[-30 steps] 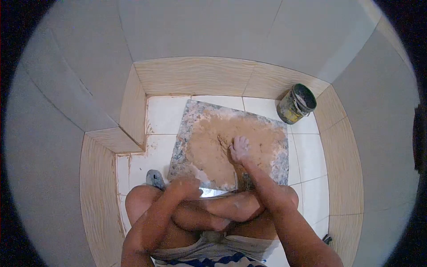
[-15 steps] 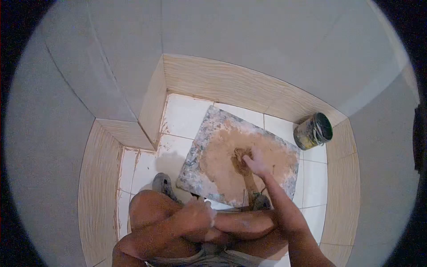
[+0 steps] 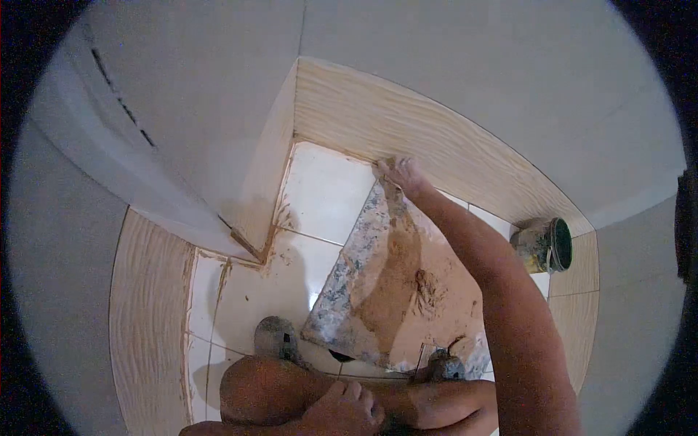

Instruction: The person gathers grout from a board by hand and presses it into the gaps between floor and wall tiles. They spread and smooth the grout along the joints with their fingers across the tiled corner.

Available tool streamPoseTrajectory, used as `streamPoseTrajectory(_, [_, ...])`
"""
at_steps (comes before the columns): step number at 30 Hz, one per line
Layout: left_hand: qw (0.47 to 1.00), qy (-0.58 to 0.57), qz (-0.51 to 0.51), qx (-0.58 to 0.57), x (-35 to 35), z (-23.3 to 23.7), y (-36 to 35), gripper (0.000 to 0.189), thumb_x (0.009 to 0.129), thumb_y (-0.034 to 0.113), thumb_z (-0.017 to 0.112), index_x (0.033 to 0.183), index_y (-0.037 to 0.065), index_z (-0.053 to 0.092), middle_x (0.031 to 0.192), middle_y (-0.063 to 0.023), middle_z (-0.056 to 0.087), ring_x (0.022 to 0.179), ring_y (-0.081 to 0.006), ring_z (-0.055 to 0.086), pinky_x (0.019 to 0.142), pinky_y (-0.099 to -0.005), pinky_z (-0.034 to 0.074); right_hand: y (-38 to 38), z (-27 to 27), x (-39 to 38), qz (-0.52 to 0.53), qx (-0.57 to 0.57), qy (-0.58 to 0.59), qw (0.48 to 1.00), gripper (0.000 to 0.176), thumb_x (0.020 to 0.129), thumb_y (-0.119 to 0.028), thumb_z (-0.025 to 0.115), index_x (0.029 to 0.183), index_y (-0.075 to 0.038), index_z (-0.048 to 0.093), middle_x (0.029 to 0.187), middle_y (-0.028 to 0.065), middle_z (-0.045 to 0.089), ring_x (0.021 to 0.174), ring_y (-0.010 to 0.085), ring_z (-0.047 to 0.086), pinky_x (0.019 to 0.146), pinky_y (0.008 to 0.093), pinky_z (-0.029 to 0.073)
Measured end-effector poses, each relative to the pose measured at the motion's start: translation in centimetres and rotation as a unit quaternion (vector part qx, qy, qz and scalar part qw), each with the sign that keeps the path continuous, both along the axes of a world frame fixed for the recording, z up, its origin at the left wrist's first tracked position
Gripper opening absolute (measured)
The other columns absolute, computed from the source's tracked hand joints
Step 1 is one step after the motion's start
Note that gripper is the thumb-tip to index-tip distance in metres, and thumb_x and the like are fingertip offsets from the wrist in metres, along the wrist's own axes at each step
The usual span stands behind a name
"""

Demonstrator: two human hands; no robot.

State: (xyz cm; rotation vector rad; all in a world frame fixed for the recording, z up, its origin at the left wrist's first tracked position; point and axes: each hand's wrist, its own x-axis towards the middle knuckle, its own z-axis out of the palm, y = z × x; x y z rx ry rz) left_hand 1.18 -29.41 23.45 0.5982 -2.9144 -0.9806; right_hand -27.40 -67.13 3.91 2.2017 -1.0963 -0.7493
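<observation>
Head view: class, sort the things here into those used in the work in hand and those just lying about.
In use: right hand at the floor-skirting seam; speckled slab; brown paste on it.
Lying about: tin, apart from the slab; left hand resting on a knee.

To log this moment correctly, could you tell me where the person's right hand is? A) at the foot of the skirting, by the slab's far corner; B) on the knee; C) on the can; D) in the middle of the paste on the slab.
A: the right hand is stretched out to the foot of the skirting, at the far corner of the slab, well apart from the can.
</observation>
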Motion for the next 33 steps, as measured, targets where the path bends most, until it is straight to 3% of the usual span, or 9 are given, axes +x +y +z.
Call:
streamPoseTrajectory(2, [0.999,0.035,0.024,-0.018,-0.1,0.8,-0.4,0.031,0.084,0.024,0.054,0.104,0.001,0.061,0.101,-0.0197,0.057,0.095,-0.0329,0.054,0.083,-0.0461,0.042,-0.3,1.5,0.8,0.022,0.037,0.041,0.998,0.065,0.085,-0.019,0.052,0.143,-0.017,0.022,0.124,0.0203,0.049,0.100,0.0335,0.058,0.073,0.0462,0.045])
streamPoseTrajectory(4, [0.989,-0.029,-0.015,0.147,-0.6,1.9,-1.5,0.031,0.085,0.023,0.053,0.104,0.001,0.061,0.101,-0.0196,0.058,0.096,-0.0331,0.054,0.085,-0.0468,0.041,-0.4,2.4,1.5,0.042,0.071,0.082,0.993,0.068,0.085,-0.018,0.052,0.144,-0.016,0.019,0.125,0.0209,0.050,0.097,0.0333,0.059,0.070,0.0445,0.046])
streamPoseTrajectory(7, [0.997,-0.011,-0.011,0.081,-0.7,-0.5,0.5,0.029,0.085,0.023,0.053,0.102,0.001,0.062,0.099,-0.0184,0.058,0.096,-0.0321,0.054,0.084,-0.0460,0.042,-0.5,2.0,1.3,-0.081,0.144,0.016,0.986,0.068,0.087,-0.017,0.050,0.145,-0.017,0.015,0.117,0.0226,0.054,0.095,0.0324,0.061,0.070,0.0440,0.047])
streamPoseTrajectory(9, [0.998,0.005,-0.007,0.064,-0.1,0.1,-0.4,0.028,0.085,0.023,0.054,0.101,0.001,0.062,0.098,-0.0182,0.059,0.096,-0.0316,0.054,0.083,-0.0450,0.042,-0.7,0.9,-2.5,-0.119,0.242,-0.166,0.949,0.068,0.088,-0.016,0.049,0.146,-0.016,0.013,0.117,0.0252,0.055,0.103,0.0322,0.060,0.079,0.0441,0.048])
streamPoseTrajectory(13, [0.993,-0.042,-0.010,0.107,-0.5,0.1,-0.6,0.026,0.084,0.022,0.056,0.098,0.002,0.062,0.097,-0.0174,0.059,0.093,-0.0306,0.055,0.082,-0.0429,0.043,-3.5,-6.3,-10.7,-0.155,0.236,-0.085,0.955,0.066,0.089,-0.018,0.050,0.145,-0.017,0.015,0.124,0.0243,0.052,0.111,0.0325,0.056,0.086,0.0427,0.048])
streamPoseTrajectory(15, [0.996,-0.042,0.000,0.085,-0.7,0.3,-0.5,0.025,0.083,0.022,0.056,0.097,0.002,0.062,0.096,-0.0170,0.059,0.093,-0.0305,0.055,0.082,-0.0429,0.043,-3.9,-9.6,-14.5,0.035,0.109,-0.174,0.978,0.060,0.091,-0.015,0.046,0.145,-0.027,0.023,0.117,0.0163,0.059,0.097,0.0251,0.063,0.066,0.0390,0.051])
streamPoseTrajectory(18, [0.999,-0.032,0.012,0.005,-0.4,0.4,0.0,0.024,0.082,0.021,0.057,0.097,0.003,0.062,0.096,-0.0163,0.059,0.093,-0.0299,0.054,0.082,-0.0426,0.043,-0.5,-2.7,-10.3,-0.064,0.132,-0.035,0.989,0.058,0.090,-0.015,0.049,0.143,-0.021,0.027,0.107,0.0176,0.063,0.090,0.0290,0.065,0.067,0.0393,0.052])
streamPoseTrajectory(21, [1.000,-0.020,0.002,0.007,-0.3,1.1,-1.2,0.024,0.082,0.020,0.058,0.097,0.003,0.063,0.096,-0.0161,0.059,0.093,-0.0295,0.054,0.083,-0.0424,0.043,0.6,2.8,-4.7,-0.154,0.249,-0.081,0.953,0.072,0.079,-0.012,0.062,0.141,-0.017,0.024,0.113,0.0185,0.059,0.101,0.0314,0.061,0.080,0.0465,0.049])
streamPoseTrajectory(33, [0.999,-0.022,0.016,0.033,-0.6,0.9,-0.5,0.026,0.082,0.021,0.058,0.100,0.002,0.062,0.097,-0.0165,0.058,0.094,-0.0303,0.054,0.084,-0.0429,0.042,-0.5,1.5,-1.5,-0.080,0.195,-0.213,0.954,0.080,0.078,-0.013,0.061,0.144,-0.015,0.015,0.094,0.0211,0.063,0.081,0.0364,0.063,0.068,0.0451,0.050])
